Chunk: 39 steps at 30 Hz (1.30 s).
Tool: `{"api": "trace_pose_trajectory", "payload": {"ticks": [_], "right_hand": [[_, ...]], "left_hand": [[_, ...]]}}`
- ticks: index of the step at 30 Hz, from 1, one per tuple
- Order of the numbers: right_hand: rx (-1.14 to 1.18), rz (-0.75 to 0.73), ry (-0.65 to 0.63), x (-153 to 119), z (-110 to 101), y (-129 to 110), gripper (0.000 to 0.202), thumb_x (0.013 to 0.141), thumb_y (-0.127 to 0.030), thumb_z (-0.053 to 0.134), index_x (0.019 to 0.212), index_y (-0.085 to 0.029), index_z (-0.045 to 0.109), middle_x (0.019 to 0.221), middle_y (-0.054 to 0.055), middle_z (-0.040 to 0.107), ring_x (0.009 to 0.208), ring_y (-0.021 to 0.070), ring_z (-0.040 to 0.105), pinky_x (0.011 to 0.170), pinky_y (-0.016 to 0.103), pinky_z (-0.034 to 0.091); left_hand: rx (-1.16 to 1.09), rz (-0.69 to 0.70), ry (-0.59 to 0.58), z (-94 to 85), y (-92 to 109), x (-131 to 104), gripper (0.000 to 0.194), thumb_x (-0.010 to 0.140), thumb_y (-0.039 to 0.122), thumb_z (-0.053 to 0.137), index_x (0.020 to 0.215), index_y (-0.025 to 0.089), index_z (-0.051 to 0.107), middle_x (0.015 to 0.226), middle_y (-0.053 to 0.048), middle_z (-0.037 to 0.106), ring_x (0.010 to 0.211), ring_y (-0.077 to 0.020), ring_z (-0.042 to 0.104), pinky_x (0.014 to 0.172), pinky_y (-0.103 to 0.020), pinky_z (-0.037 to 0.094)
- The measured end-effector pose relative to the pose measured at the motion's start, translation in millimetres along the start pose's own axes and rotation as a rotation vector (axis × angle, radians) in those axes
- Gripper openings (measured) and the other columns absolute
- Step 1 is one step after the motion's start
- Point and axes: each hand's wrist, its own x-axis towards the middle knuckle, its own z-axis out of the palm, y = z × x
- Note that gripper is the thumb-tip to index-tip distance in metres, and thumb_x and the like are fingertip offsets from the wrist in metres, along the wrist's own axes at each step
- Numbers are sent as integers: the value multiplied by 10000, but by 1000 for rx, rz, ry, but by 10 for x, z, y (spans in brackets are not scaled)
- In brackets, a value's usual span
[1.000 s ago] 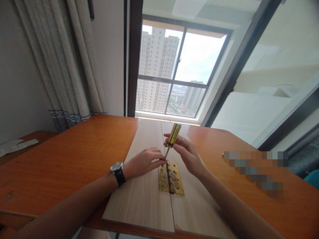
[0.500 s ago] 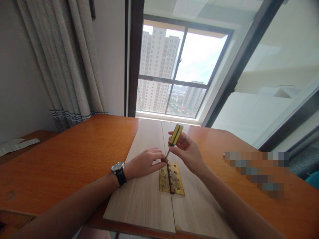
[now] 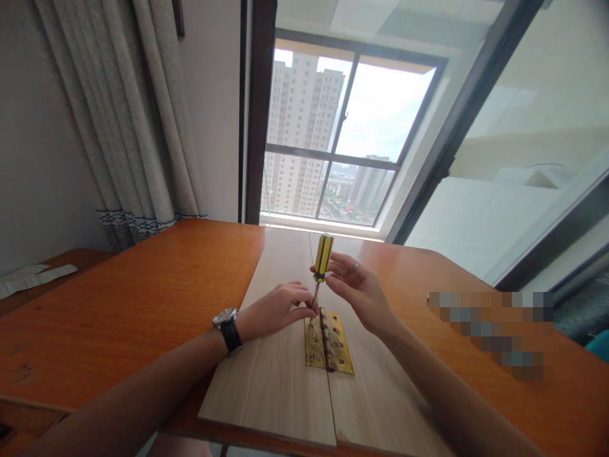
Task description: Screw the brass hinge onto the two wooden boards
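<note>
A yellow-and-black screwdriver (image 3: 323, 257) stands nearly upright, its shaft running down to the upper left corner of a brass hinge (image 3: 345, 346). My right hand (image 3: 364, 289) has thumb and fingers at the lower part of the handle. At the shaft's lower end, my left hand (image 3: 280, 308) pinches thumb and fingers together; whether they hold a screw or the shaft is hidden. The hinge lies unfolded, its knuckle along the seam between the left wooden board (image 3: 271, 393) and the right wooden board (image 3: 380, 400). Several holes show in its leaves.
Both boards rest on an orange-brown wooden table (image 3: 166, 298). A blurred-out patch (image 3: 495, 336) covers something on the table at the right. A window (image 3: 352, 127) is beyond the far edge, and a grey curtain (image 3: 128, 114) hangs at the left.
The screwdriver handle has swung left and now stands more upright. My right fingers have shifted around it, looser than before. My left hand stays at the hinge corner.
</note>
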Motion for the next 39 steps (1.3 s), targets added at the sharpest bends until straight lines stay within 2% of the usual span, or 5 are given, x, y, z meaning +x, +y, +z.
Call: {"api": "trace_pose_trajectory", "payload": {"ticks": [7, 13, 22, 31, 39], "right_hand": [[-8, 4, -1, -4, 9, 15, 363, 808, -324, 771, 1146, -270, 652, 1011, 44, 748, 922, 198, 688, 875, 393, 535], [94, -16, -43, 14, 5, 6, 496, 823, -274, 762, 1278, -337, 577, 1238, 39, 683, 1043, 201, 675, 976, 423, 497], [47, -19, -9, 8, 16, 7, 545, 765, -297, 806, 1261, -337, 584, 1036, 14, 670, 925, 170, 625, 825, 336, 525], [66, 0, -31, 7, 32, -28, 474, 818, -298, 753, 1257, -307, 577, 1208, 63, 668, 1019, 213, 654, 944, 432, 508], [54, 0, -46, 11, 43, -97, 556, 753, -237, 803, 1256, -307, 577, 1130, 45, 640, 867, 150, 583, 785, 309, 512]], "left_hand": [[13, 22, -25, 13, -11, -1, 125, 953, 213, 588, 861, 165, 657, 887, -42, 685, 908, -176, 618, 871, -292, 469], [25, -1, -27, 17, 6, -3, 117, 948, 217, 594, 858, 166, 648, 879, -35, 683, 901, -177, 612, 855, -285, 467], [-1, -3, -40, 17, 28, -11, 137, 960, 234, 568, 879, 162, 651, 914, -49, 679, 897, -172, 622, 854, -285, 475], [-3, -16, -60, 9, 35, -4, 152, 969, 240, 554, 890, 165, 661, 902, -43, 679, 897, -172, 619, 847, -282, 474], [22, 33, -63, 15, 9, -3, 146, 971, 233, 549, 919, 162, 666, 945, -55, 695, 954, -184, 618, 895, -297, 471]]}}
